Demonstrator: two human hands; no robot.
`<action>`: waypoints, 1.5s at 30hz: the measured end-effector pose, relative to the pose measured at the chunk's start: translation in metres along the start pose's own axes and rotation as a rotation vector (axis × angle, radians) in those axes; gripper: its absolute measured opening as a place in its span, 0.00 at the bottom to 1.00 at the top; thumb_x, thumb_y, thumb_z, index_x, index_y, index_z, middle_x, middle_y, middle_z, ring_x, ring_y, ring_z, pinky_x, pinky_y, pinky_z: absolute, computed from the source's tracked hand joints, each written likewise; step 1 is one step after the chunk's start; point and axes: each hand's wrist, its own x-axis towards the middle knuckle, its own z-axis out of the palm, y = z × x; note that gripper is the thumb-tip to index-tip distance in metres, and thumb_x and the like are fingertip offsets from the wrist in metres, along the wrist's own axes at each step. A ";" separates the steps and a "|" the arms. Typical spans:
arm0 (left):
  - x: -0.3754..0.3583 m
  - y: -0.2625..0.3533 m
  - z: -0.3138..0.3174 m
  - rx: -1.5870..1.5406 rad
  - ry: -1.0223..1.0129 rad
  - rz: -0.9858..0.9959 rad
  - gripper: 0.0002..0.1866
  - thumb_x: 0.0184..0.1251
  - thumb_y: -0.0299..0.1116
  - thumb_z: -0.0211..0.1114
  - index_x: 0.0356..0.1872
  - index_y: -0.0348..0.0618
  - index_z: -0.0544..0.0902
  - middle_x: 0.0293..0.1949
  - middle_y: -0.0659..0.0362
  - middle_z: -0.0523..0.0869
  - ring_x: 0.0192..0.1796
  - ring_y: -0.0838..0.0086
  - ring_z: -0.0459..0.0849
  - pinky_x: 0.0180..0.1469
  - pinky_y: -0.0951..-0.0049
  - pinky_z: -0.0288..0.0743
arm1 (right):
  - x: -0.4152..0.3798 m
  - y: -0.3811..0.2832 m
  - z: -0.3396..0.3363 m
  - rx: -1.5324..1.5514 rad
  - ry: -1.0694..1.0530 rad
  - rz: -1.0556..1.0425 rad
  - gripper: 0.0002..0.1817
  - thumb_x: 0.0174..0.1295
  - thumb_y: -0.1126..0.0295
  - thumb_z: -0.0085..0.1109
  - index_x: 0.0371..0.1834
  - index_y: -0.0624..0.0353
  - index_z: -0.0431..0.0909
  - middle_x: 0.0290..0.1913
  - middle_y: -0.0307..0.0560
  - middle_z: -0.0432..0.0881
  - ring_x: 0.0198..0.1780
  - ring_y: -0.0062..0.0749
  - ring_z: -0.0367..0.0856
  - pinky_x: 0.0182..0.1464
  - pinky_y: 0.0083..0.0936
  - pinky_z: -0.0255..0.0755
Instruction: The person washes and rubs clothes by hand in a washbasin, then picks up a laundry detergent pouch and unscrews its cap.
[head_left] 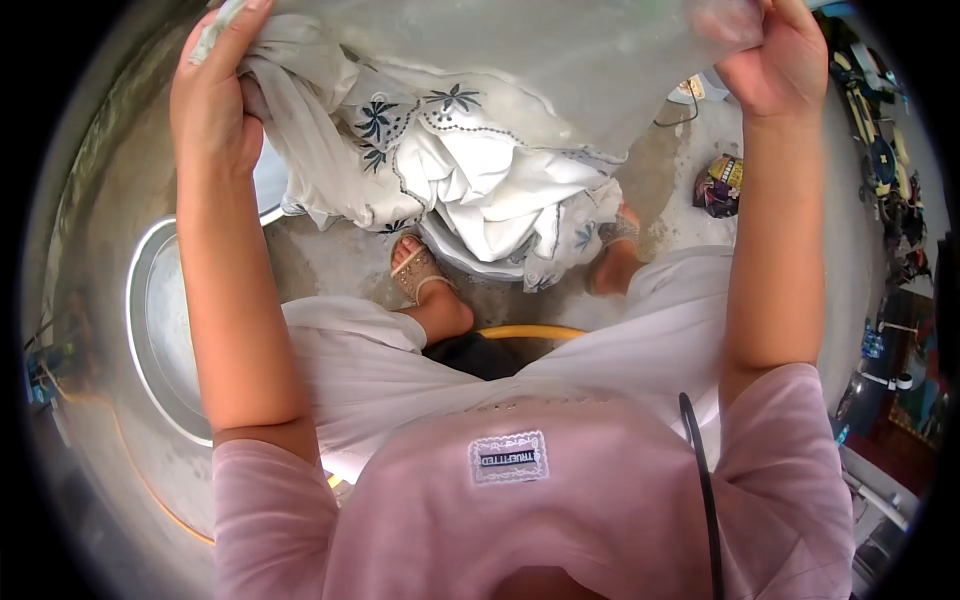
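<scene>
White sheer embroidered cloth (500, 90): dark leaf-like motifs, dotted scalloped edging, crumpled below
Left hand (215, 105): grasping bunched cloth
Right hand (780, 60): gripping cloth's upper right

Dk/yellow pkt (716, 188), R side; thin orange cord (150, 490), far L.

The grey concrete floor (335, 258) carries a wide, shallow, round silver metal basin (168, 315) toward its left edge, a crumpled purple-and-yellow plastic packet (717, 187) toward its right edge, and, between them, a mostly hidden round grey bowl (474, 264) beside a beige studded sandal (417, 271).
</scene>
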 end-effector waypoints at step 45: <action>-0.042 -0.014 0.048 0.283 -0.468 -0.375 0.16 0.57 0.42 0.69 0.38 0.41 0.82 0.33 0.64 0.82 0.34 0.82 0.78 0.39 0.80 0.71 | -0.025 0.067 0.066 -0.762 -0.277 0.053 0.14 0.56 0.66 0.63 0.43 0.58 0.75 0.34 0.40 0.82 0.37 0.25 0.79 0.39 0.22 0.72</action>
